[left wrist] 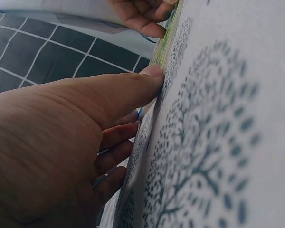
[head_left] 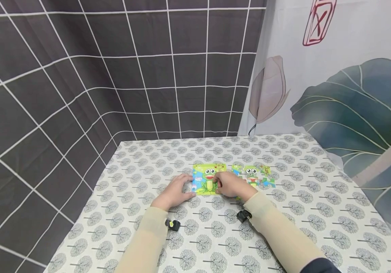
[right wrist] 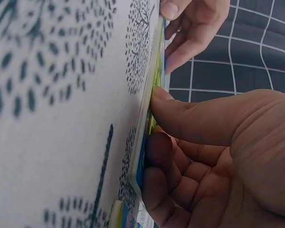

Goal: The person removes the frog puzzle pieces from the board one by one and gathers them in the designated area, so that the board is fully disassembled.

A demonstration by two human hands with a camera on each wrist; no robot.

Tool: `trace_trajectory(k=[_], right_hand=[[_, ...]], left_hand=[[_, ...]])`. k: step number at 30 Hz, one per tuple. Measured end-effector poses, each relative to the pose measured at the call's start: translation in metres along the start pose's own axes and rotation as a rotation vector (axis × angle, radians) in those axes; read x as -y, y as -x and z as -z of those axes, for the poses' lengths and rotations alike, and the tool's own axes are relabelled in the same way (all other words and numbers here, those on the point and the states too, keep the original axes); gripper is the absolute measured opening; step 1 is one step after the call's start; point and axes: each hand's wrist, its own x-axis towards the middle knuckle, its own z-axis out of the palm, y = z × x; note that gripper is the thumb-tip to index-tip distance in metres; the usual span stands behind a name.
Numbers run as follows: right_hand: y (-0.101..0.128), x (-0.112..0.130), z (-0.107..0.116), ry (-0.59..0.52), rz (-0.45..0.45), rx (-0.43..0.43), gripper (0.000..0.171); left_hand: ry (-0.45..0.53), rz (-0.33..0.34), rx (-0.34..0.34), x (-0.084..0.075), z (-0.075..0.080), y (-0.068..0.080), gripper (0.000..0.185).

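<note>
A flat, bright green frog puzzle board (head_left: 200, 186) lies on the table. My left hand (head_left: 175, 192) is at its left side, fingers spread, the thumb at the near left corner. In the left wrist view, that thumb (left wrist: 149, 78) presses at the board's near edge and the other fingers lie loosely bent beyond it. My right hand (head_left: 231, 184) is over the board's right part with fingers curled down. Up close, its thumb and bent index finger pinch a small yellowish puzzle piece (right wrist: 156, 128) against the board, mostly hidden by the fingers.
Several loose puzzle pieces (head_left: 251, 171), some with frog eyes, lie right of the board, partly behind my right hand. A white tree-print cloth (head_left: 202, 242) covers the table. A dark grid curtain (head_left: 147, 76) hangs behind and left, a pale leaf-print curtain (head_left: 284, 45) at the right.
</note>
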Motion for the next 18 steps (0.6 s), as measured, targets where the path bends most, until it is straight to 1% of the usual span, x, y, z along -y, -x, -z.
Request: trace_trajectory(k=[5,12,18], right_hand=[[0.0005,0.0006,0.0000,-0.003,-0.007,-0.002,0.038],[0.0008,0.0016,-0.0002,-0.038,-0.020,-0.001,0.038],[-0.0012,0.0001,0.0000,-0.029,-0.015,-0.018,0.039]], left_hand=[[0.006,-0.006,-0.004,0.0000,0.0001,0.0005,0.069],[0.007,-0.006,-0.006,0.0016,-0.0015,0.0005,0.069],[0.003,-0.004,-0.002,0.0010,-0.0010,0.0003,0.069]])
